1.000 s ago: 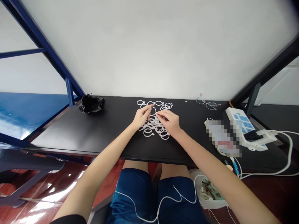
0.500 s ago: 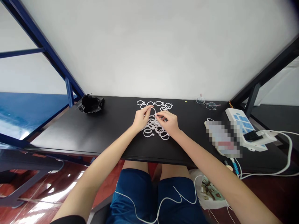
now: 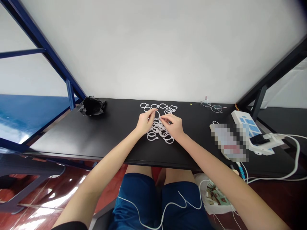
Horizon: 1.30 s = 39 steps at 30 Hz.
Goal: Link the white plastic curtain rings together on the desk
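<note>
1. Over there on the table (image 3: 115, 124), rings (image 3: 148, 139) lie mid-top, behind and in front of one ring (image 3: 158, 113) between the person's left hand (image 3: 144, 122) and right hand (image 3: 174, 125).
2. Back left, a bag (image 3: 94, 110) sits.
3. Back right, glasses (image 3: 217, 109) lie, left of a power strip (image 3: 249, 123).

You face a pale wall (image 3: 153, 48) behind a black table (image 3: 72, 137). To your left, the glossy red floor (image 3: 72, 183) gleams.

Flat black bench (image 3: 115, 131): thin white rings (image 3: 157, 129) at centre, crumpled black plastic bag (image 3: 93, 107) at ten o'clock, round-lensed spectacles (image 3: 211, 106) at two.
</note>
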Each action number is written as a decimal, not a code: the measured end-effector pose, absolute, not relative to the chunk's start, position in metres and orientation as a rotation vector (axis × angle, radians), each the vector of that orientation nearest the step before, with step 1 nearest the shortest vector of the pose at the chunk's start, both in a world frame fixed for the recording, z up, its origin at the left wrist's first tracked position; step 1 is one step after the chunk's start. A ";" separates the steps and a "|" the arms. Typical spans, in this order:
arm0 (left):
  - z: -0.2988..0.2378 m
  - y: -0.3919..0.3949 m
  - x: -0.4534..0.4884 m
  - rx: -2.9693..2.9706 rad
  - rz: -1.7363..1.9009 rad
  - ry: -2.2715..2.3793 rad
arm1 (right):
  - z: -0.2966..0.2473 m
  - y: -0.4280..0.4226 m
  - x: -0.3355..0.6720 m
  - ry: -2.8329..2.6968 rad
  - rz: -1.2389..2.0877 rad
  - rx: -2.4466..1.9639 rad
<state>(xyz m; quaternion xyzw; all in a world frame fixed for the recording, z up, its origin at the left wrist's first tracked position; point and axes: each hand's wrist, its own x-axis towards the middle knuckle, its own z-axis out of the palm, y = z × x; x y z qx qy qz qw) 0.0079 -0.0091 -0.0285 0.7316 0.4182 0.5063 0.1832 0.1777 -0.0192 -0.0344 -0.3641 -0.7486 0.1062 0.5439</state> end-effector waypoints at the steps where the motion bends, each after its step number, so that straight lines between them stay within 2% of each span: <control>1: -0.028 -0.009 0.008 2.056 1.427 1.178 | -0.034 -0.019 0.178 -1.782 0.242 -0.877; 13: -0.030 -0.008 0.009 1.961 1.398 1.156 | -0.033 -0.019 0.178 -1.835 0.168 -0.837; 18: -0.029 -0.006 0.006 1.969 1.394 1.172 | -0.032 -0.016 0.180 -1.825 0.236 -0.838; 25: -0.037 0.011 -0.009 1.875 1.392 1.308 | -0.031 0.009 0.215 -1.499 0.273 -1.067; 33: -0.045 0.016 -0.015 2.010 1.177 1.434 | -0.054 0.024 0.221 -1.888 0.313 -1.257; 39: -0.046 0.018 -0.015 2.094 1.048 1.499 | -0.055 0.022 0.221 -1.963 0.265 -1.247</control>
